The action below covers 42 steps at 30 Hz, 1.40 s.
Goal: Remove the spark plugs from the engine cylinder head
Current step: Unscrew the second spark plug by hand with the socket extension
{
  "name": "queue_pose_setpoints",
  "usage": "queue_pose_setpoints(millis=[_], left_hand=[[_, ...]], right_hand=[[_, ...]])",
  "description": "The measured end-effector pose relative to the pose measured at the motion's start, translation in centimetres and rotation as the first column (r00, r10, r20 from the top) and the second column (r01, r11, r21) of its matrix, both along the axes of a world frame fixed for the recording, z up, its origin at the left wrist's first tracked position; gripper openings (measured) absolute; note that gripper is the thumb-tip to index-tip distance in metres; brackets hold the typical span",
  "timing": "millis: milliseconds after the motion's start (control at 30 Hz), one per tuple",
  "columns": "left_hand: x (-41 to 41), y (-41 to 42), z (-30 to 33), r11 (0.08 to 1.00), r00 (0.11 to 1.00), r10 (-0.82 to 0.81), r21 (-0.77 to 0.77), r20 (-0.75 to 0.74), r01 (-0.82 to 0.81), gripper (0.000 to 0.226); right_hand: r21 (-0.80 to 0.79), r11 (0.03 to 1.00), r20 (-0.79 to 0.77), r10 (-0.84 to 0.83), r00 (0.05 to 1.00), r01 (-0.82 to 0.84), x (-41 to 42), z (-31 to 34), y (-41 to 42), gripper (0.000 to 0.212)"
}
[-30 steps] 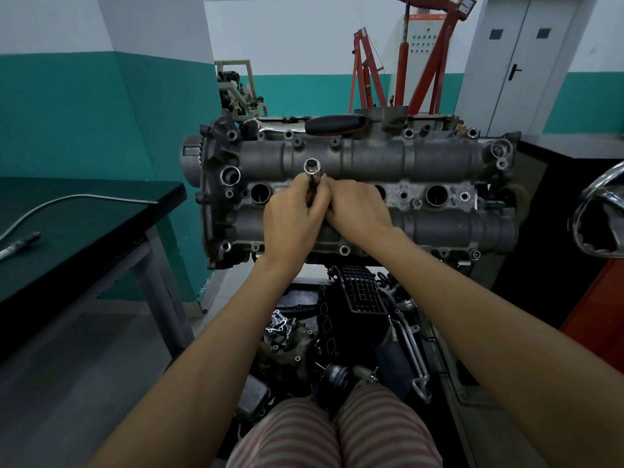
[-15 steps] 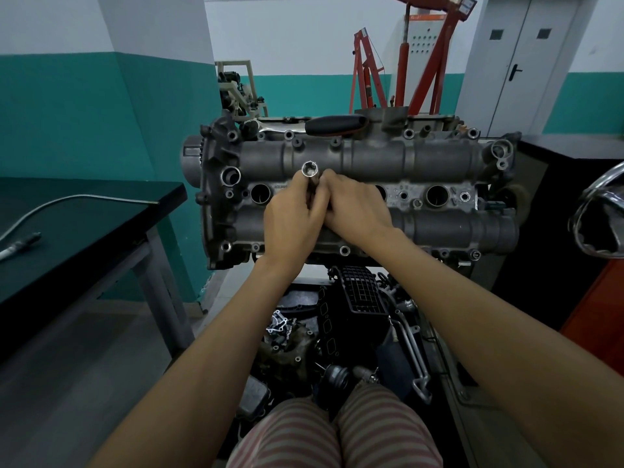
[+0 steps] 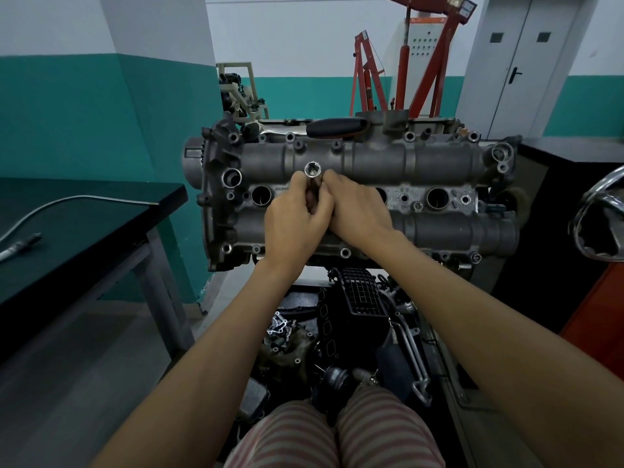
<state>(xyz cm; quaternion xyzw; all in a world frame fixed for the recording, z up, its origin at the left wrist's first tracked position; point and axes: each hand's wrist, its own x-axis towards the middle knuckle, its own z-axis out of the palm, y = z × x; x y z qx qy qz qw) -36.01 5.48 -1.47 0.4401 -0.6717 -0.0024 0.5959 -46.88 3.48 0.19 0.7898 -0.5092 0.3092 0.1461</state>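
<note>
Gripping a long silver socket (image 3: 312,179) with both hands right over the middle of the engine head (image 3: 439,228), and that's basically the whole scene. The left hand (image 3: 293,228) has its fingers curled round the shaft from the left, the right hand (image 3: 358,212) wraps it from the right, and the two are pressed up against each other so only the top end of the socket pokes out above the fingertips. That open end faces up at the camera: shiny ring, notched inside, hollow. Whatever's at the bottom end is buried behind the hands, so can't tell if a plug is in it or which hole it sits over. The head itself is dull grey cast metal, lying long-ways, with two rounded humps running along it and a row of round plug holes between them; one open hole (image 3: 261,194) shows just left of the hands and another (image 3: 438,198) off to the right. A ratchet with a black handle (image 3: 332,126) lies along the far edge of the head. Left of the engine head there's a dark table (image 3: 84,224) with a bent metal tube (image 3: 67,202) on it.
</note>
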Motion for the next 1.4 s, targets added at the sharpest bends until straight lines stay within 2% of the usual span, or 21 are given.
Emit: queue_pose_setpoints(millis=[333, 600, 833, 1000, 1100, 1167, 1267, 1400], left_hand=[[-0.17, -0.23, 0.21, 1.000, 0.999, -0.019, -0.014, -0.034, 0.018, 0.040], [0.01, -0.29, -0.08, 1.000, 1.000, -0.017, 0.004, -0.009, 0.017, 0.024], [-0.12, -0.23, 0.23, 1.000, 1.000, -0.018, -0.018, -0.019, 0.018, 0.045], [-0.03, -0.12, -0.03, 0.999, 0.999, -0.036, -0.010, -0.011, 0.036, 0.031], [0.04, -0.29, -0.11, 1.000, 0.999, -0.027, 0.016, -0.023, 0.027, 0.025], [0.00, -0.43, -0.11, 1.000, 1.000, -0.016, 0.026, -0.026, 0.016, 0.029], [-0.04, -0.38, 0.15, 1.000, 0.999, -0.008, 0.000, -0.032, 0.008, 0.038], [-0.10, -0.30, 0.32, 0.999, 0.999, -0.033, -0.014, -0.027, 0.033, 0.046]], right_hand=[[-0.023, 0.997, -0.116, -0.072, 0.991, 0.070, 0.04, 0.08, -0.12, 0.029], [0.014, 1.000, -0.022, 0.005, 1.000, -0.005, -0.01, 0.15, 0.16, 0.015], [0.026, 0.998, -0.055, -0.058, 0.997, 0.060, -0.05, 0.38, 0.08, 0.023], [0.039, 0.999, -0.035, -0.007, 0.999, 0.008, -0.06, 0.33, 0.08, 0.013], [0.029, 1.000, -0.017, 0.001, 1.000, 0.000, -0.02, 0.23, 0.16, 0.016], [0.019, 1.000, -0.008, -0.010, 1.000, 0.010, -0.04, 0.21, 0.11, 0.015], [0.018, 0.999, -0.023, -0.039, 0.999, 0.039, -0.07, 0.32, 0.07, 0.025], [0.027, 0.998, -0.086, -0.059, 0.995, 0.062, 0.08, 0.21, -0.13, 0.026]])
